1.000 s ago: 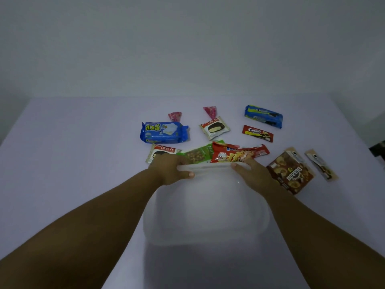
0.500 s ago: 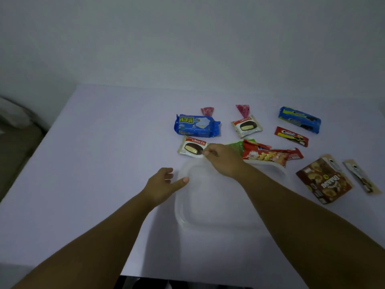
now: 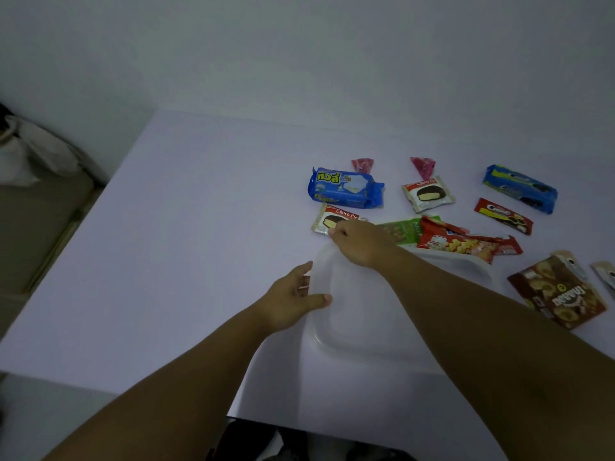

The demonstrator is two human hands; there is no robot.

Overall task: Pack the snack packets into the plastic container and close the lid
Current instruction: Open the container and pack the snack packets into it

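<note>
A translucent lid (image 3: 352,314) lies slid to the left over the clear plastic container (image 3: 472,265), whose far right rim shows behind my right arm. My right hand (image 3: 361,242) pinches the lid's far left corner. My left hand (image 3: 293,299) holds the lid's left edge, thumb on top. Snack packets lie on the table beyond: a Choco Pie (image 3: 334,218) right by my right fingertips, a blue wafer packet (image 3: 346,188), a green nut packet (image 3: 402,230), a red peanut packet (image 3: 462,243), and a brown cookie packet (image 3: 559,292).
Farther back lie a second Choco Pie (image 3: 428,195), two pink wrappers (image 3: 362,164), a blue Oreo pack (image 3: 519,188) and a red Oreo packet (image 3: 503,216). The white table (image 3: 186,247) ends at a left edge with bedding (image 3: 36,154) beyond it.
The lid has been slid left off the container. My left hand let go of the far rim, moved left and now grips the lid's left edge. The view has turned left.
</note>
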